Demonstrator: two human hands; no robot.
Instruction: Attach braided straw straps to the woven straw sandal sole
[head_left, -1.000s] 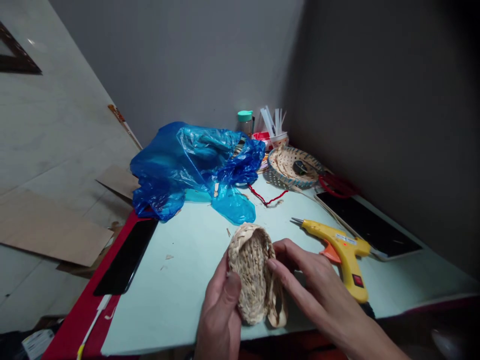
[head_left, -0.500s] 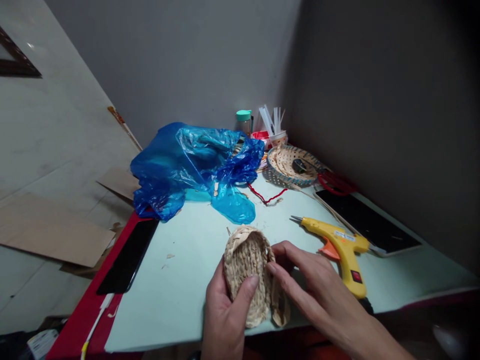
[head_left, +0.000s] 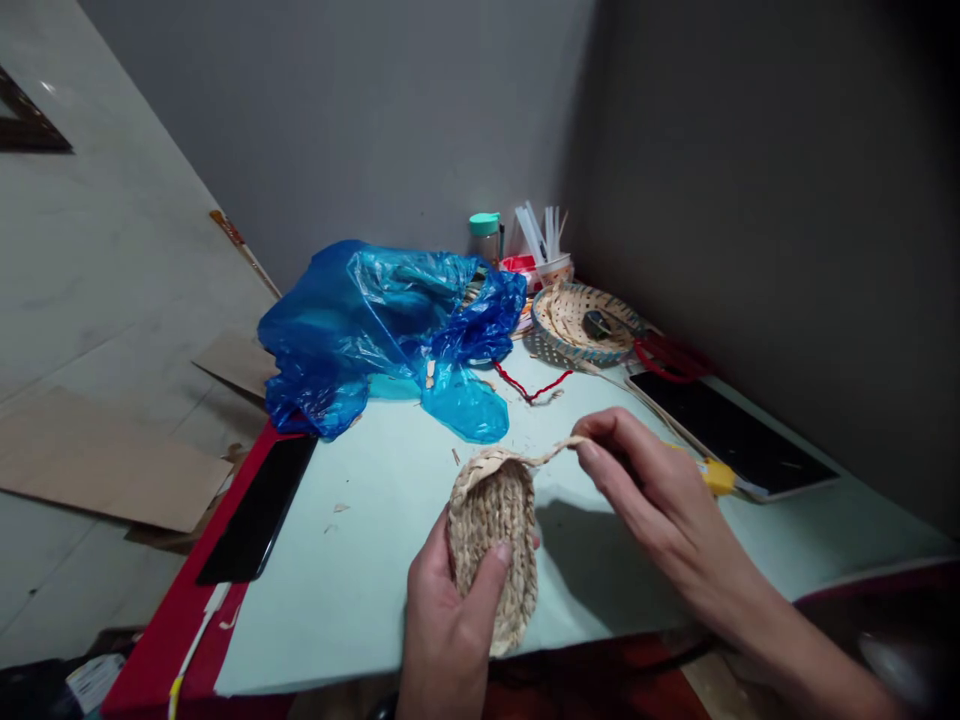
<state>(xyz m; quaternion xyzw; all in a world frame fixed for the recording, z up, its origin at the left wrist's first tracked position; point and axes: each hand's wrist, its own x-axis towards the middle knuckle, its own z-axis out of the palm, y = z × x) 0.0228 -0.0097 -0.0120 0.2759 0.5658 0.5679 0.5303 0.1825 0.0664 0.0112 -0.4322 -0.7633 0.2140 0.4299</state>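
My left hand grips a small oval woven straw piece near the table's front edge, thumb across its face. A loose braided strand runs from the piece's top rim to the right. My right hand pinches the end of that strand and holds it stretched just above the pale green table. A yellow glue gun lies behind my right hand, mostly hidden by it.
A crumpled blue plastic bag sits at the back left. A round woven basket, a cup of white sticks and a green-lidded jar stand in the corner. Black phones lie at left and right. Grey walls close behind and right.
My right hand has lifted off the woven piece and pulled its braided strand out to the right, covering the glue gun. The left hand keeps its grip.
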